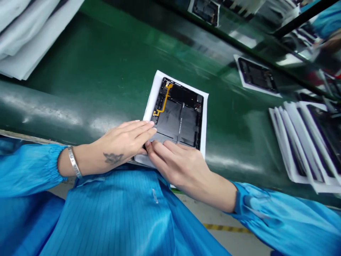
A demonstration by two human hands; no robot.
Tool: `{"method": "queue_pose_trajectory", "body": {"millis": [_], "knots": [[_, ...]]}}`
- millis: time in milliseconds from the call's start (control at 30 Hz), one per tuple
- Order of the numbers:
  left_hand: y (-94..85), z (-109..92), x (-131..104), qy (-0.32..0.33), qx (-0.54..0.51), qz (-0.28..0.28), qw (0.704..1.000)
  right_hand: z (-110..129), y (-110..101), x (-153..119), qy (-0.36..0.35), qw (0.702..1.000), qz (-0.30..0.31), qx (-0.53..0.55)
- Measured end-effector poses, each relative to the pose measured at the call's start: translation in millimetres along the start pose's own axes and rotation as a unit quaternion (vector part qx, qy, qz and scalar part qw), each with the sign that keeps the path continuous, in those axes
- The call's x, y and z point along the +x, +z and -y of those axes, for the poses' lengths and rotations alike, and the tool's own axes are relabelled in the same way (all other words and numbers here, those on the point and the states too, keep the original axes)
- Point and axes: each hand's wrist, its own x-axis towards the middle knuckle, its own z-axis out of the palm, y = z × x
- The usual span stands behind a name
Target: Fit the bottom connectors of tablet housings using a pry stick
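An opened tablet (pixel 173 117) lies on a white foam sheet (pixel 206 121) at the near edge of the green bench. Its inside faces up, showing dark battery cells and an orange flex cable (pixel 165 103) along the left side. My left hand (pixel 128 138) rests flat over the tablet's lower left edge, fingers stretched out and close together. Bent over the near edge is my right hand (pixel 181 160), its fingers curled and pinched near the lower left corner. Whatever lies between those fingertips is hidden. Both hands cover the tablet's near end.
White foam sheets (pixel 32 32) are piled at the upper left. On the right stands a row of tablets in white sleeves (pixel 298 142). Another opened tablet (pixel 257 75) lies on foam farther back, and one more (pixel 205 11) beyond the dark rail. A person's blue sleeve (pixel 326 21) shows at the upper right.
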Motion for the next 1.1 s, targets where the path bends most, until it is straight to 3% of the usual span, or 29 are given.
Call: {"method": "queue_pose_trajectory", "body": {"millis": [300,400,467,567,633,667,767,833,900,1033,1100], "knots": [[-1.7,2,-2,0.005,0.006,0.007,1.0,-2,15,-7,0.023,0.999,-0.025,-0.012],[-11.6,6,-11,-0.015,-0.002,0.016,1.0,0,16,-23,0.087,0.991,-0.098,-0.009],[-18.3,7,-19,-0.033,0.003,0.007,0.999,8,12,-31,0.173,0.966,-0.192,0.017],[-23.0,7,-29,-0.025,0.04,-0.015,0.999,26,3,-37,0.299,0.873,-0.347,0.168],[-21.8,5,-30,0.008,0.075,-0.024,0.997,35,0,-37,0.341,0.816,-0.398,0.243],[-20.4,3,-29,0.031,0.091,-0.027,0.995,37,0,-38,0.344,0.811,-0.401,0.253],[-15.1,0,-23,0.091,0.119,-0.034,0.988,41,7,-41,0.296,0.84,-0.363,0.276],[-12.3,-1,-20,0.115,0.123,-0.034,0.985,42,15,-44,0.264,0.839,-0.364,0.306],[-10.6,-1,-18,0.123,0.122,-0.024,0.985,45,24,-46,0.234,0.851,-0.366,0.295],[-9.0,-1,-18,0.113,0.108,-0.012,0.988,48,42,-50,0.162,0.912,-0.32,0.201],[-8.5,-1,-18,0.106,0.105,-0.011,0.989,48,50,-51,0.158,0.922,-0.305,0.177]]}}
